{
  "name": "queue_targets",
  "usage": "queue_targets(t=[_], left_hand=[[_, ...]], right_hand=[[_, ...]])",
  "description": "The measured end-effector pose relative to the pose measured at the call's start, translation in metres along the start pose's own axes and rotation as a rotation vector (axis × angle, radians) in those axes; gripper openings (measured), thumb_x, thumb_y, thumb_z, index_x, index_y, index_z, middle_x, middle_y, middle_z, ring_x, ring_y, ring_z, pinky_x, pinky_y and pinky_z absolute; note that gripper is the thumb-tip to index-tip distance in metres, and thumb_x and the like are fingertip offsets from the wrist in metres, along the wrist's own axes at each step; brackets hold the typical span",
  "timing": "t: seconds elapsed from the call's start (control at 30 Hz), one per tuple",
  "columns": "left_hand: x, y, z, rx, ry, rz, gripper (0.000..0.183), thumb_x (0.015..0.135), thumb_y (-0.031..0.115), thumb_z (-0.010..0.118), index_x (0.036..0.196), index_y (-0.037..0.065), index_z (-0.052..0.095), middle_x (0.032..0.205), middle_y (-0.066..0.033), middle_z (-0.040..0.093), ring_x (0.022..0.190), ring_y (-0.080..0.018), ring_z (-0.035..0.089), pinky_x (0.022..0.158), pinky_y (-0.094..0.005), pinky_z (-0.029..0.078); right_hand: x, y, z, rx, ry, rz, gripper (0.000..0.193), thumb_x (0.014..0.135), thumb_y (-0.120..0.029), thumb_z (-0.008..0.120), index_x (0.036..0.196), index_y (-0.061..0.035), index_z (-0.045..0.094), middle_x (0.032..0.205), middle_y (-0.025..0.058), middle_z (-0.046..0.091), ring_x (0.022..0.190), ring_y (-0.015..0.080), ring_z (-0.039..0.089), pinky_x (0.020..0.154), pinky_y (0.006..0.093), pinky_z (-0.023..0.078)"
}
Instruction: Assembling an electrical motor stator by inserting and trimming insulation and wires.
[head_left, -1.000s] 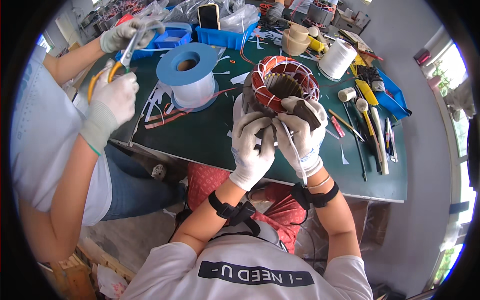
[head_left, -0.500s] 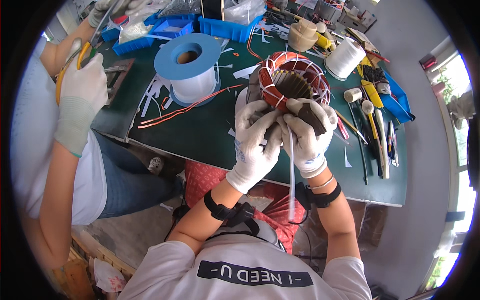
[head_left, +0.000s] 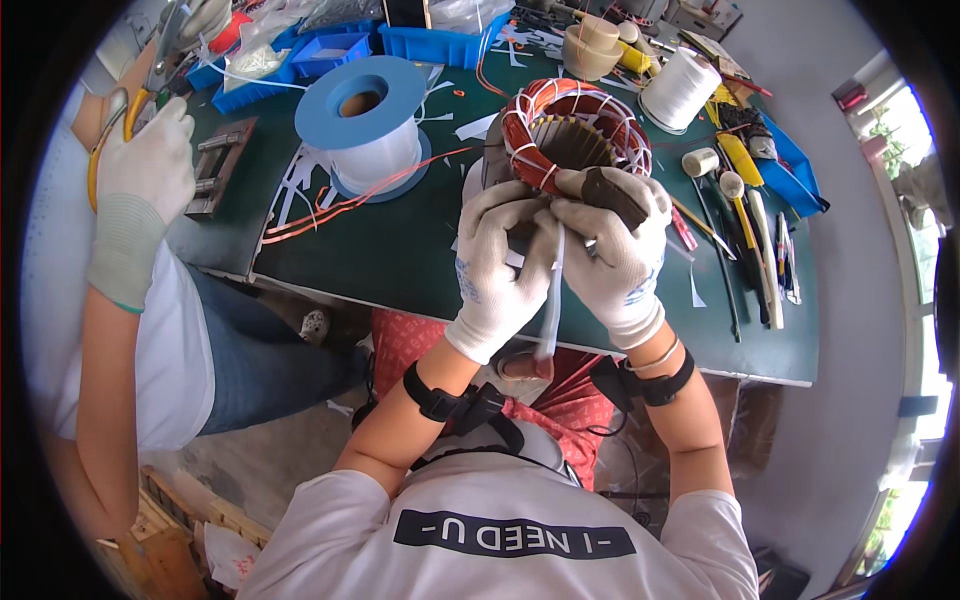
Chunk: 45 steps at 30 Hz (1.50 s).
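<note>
Daylight glared white through the windows [head_left: 898, 112] at right, softly lighting the tabletop [head_left: 380, 255]; the view bowed toward its rim, and the corners went black.

A blue-flanged spool [head_left: 360, 131] stands well left of two pale-headed mallets [head_left: 732, 185].

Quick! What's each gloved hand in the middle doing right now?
Left hand: fingers curled beside the white strip; can't tell if it's gripping.
Right hand: fingers curled near the strip's top; grip can't be told either.
</note>
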<state>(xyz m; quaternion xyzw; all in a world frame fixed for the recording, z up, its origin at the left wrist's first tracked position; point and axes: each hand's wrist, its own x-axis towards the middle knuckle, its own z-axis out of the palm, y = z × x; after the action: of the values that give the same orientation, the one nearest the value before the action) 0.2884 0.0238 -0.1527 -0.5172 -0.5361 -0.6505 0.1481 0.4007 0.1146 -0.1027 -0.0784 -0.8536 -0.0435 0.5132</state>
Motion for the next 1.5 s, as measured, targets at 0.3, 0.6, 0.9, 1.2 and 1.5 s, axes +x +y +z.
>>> queue_targets(t=[0.3, 0.6, 0.9, 1.2, 1.5], left_hand=[[-0.007, 0.005, -0.011, -0.254, 0.050, -0.142, 0.035, 0.086, -0.001, 0.073, 0.120, 0.000, 0.063, 0.122, -0.0149, 0.060, 0.100, -0.0226, 0.063, 0.082, -0.0314, 0.053], [0.016, 0.019, -0.036, -0.078, -0.235, 0.100, 0.041, 0.073, 0.008, 0.076, 0.114, 0.014, 0.073, 0.093, -0.0016, 0.071, 0.079, -0.0231, 0.066, 0.069, -0.0356, 0.053], [0.033, 0.022, -0.024, 0.070, -0.275, 0.110, 0.028, 0.080, 0.008, 0.069, 0.107, 0.013, 0.073, 0.088, -0.0025, 0.071, 0.076, -0.0231, 0.066, 0.067, -0.0368, 0.052], [0.056, 0.022, -0.010, 0.117, -0.253, 0.149, 0.037, 0.086, 0.009, 0.072, 0.122, 0.007, 0.067, 0.113, -0.0157, 0.064, 0.093, -0.0304, 0.064, 0.081, -0.0391, 0.053], [0.057, 0.015, 0.005, 0.209, -0.315, 0.133, 0.027, 0.080, 0.016, 0.080, 0.102, 0.006, 0.068, 0.102, -0.0095, 0.066, 0.104, -0.0300, 0.060, 0.093, -0.0431, 0.047]], right_hand=[[0.016, -0.017, -0.006, -0.056, 0.021, 0.025, 0.031, 0.066, -0.014, 0.080, 0.096, -0.0141, 0.074, 0.109, 0.0031, 0.071, 0.101, 0.0247, 0.063, 0.086, 0.0464, 0.047], [0.017, -0.086, -0.062, 0.252, 0.044, 0.018, 0.040, 0.061, -0.007, 0.079, 0.101, -0.0117, 0.076, 0.085, 0.0036, 0.067, 0.076, 0.0244, 0.060, 0.068, 0.0382, 0.047], [0.040, -0.084, -0.072, 0.375, 0.256, 0.231, 0.027, 0.066, -0.006, 0.078, 0.092, -0.0061, 0.072, 0.091, 0.0079, 0.070, 0.087, 0.0269, 0.067, 0.079, 0.0395, 0.049], [-0.031, -0.052, -0.114, 0.460, 0.669, 0.714, 0.021, 0.093, -0.005, 0.062, 0.113, 0.0017, 0.061, 0.109, 0.0099, 0.061, 0.088, 0.0203, 0.060, 0.080, 0.0330, 0.051], [-0.041, -0.016, -0.058, 0.830, 0.410, 1.147, 0.024, 0.094, -0.005, 0.070, 0.116, 0.0045, 0.068, 0.101, 0.0060, 0.067, 0.085, 0.0100, 0.063, 0.079, 0.0233, 0.052]])
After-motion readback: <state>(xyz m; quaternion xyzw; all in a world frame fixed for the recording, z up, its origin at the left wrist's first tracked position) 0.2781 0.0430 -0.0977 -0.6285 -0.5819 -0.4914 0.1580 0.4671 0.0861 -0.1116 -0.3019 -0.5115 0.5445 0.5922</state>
